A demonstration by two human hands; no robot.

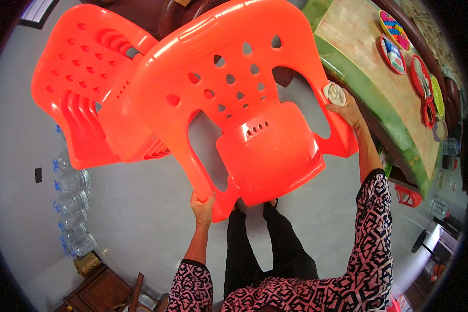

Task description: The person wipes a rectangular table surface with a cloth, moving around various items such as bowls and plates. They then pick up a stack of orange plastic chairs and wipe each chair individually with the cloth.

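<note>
A glossy orange-red plastic armchair [275,151] with drop-shaped holes in its backrest is tilted in front of me, held between my hands. My left hand [203,207] is closed round the front end of its left armrest. At the other armrest, my right hand [348,108] is closed with a wadded whitish cloth [334,94] in its fingers, against the chair's edge. Just left of this chair stands a stack of matching chairs [96,130], partly hidden behind it. The held chair's legs are mostly out of sight.
A stone-topped table [369,47] with a green border curves along the right, bearing colourful baskets [392,54]. Large clear water bottles [75,203] line the left wall. Brown wooden furniture [104,291] stands at lower left, and a small red stool [408,195] sits by the table.
</note>
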